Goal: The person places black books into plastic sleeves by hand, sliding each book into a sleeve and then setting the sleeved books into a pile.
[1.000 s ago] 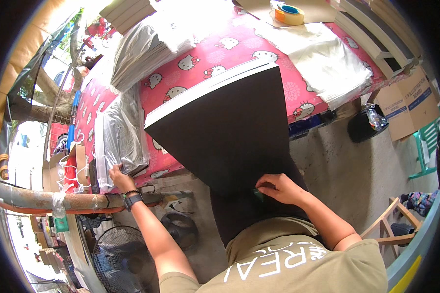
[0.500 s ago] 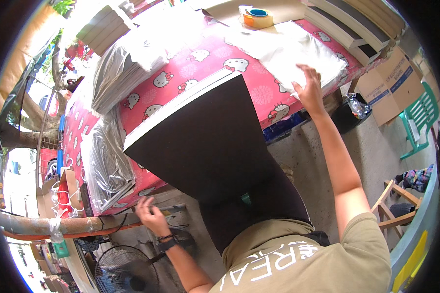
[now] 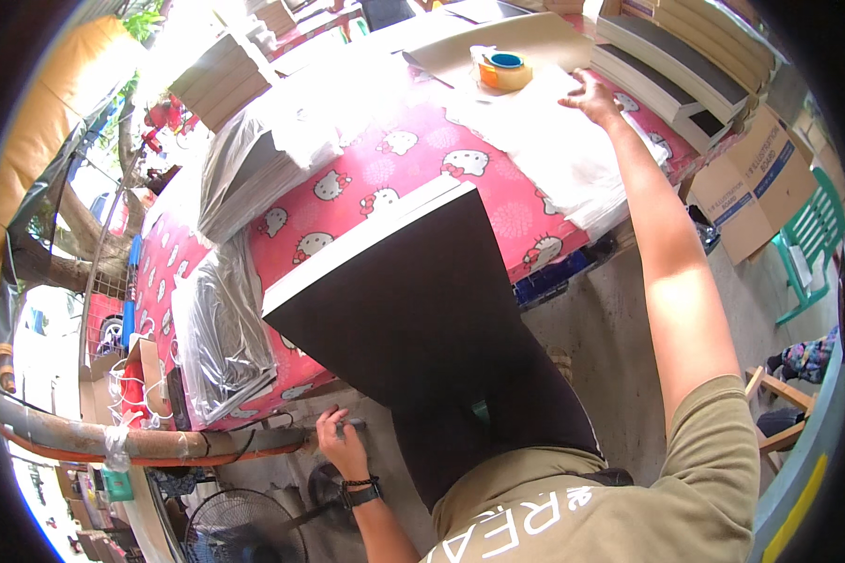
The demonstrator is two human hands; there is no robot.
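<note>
A thick stack of black boards with white edges point(image 3: 404, 281) leans between my thighs and the table's near edge. My right hand point(image 3: 591, 98) reaches over a pile of white plastic sleeves point(image 3: 573, 159) at the right of the table. Its fingers are spread at the pile's far end, and I cannot tell whether they touch it. Close to those fingers lies a roll of tape point(image 3: 504, 70) with a blue core. My left hand point(image 3: 344, 447) hangs low beside my leg, fingers loosely bent and apart, holding nothing, near the end of a pipe point(image 3: 197, 443).
A pink patterned cloth point(image 3: 347, 225) covers the table. Plastic-wrapped board stacks point(image 3: 223, 328) lie along its left side; more boards point(image 3: 657, 80) are piled at the far right. A fan point(image 3: 239, 530) stands at lower left, a cardboard box point(image 3: 756, 183) and green chair point(image 3: 810, 239) at right.
My right hand has moved farther out across the plastic sleeves, toward the tape. My left hand has shifted right and lower, its fingers more bent. The view has shifted slightly.
</note>
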